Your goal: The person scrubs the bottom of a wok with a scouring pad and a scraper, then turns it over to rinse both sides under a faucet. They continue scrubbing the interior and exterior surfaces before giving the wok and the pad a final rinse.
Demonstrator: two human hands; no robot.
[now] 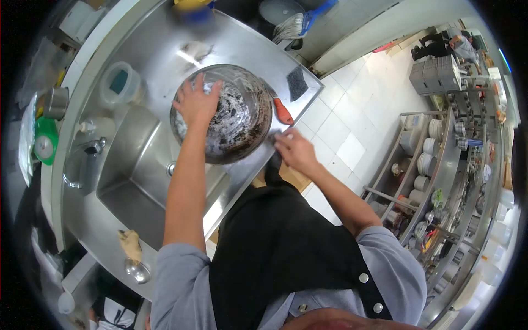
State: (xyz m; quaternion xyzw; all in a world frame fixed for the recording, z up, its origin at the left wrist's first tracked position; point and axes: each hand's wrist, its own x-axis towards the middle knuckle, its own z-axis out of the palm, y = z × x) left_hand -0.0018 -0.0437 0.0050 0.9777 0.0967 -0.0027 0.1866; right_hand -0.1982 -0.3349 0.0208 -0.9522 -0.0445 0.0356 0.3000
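A large round metal pan (242, 118), scorched black and brown with whitish streaks, lies on the steel counter and overhangs the sink edge. My left hand (199, 102) rests on its surface with the fingers spread. Close to the counter's front edge, just off the pan's rim, my right hand (296, 149) is closed, fingertips pinched together. A small grey bit shows at those fingertips, too blurred to name. Between the pan and the edge lies an orange-handled tool (282, 111), its far end partly hidden. Beyond it is a dark scouring pad (297, 83).
The steel sink (137, 159) has a tap (94, 146) at its back left. A clear plastic tub (118, 82) stands behind. A ladle (137, 270) lies front left. A blue-handled brush (311, 22) is at the back. Dish shelves (415, 165) line the right; a person (462, 47) is far off.
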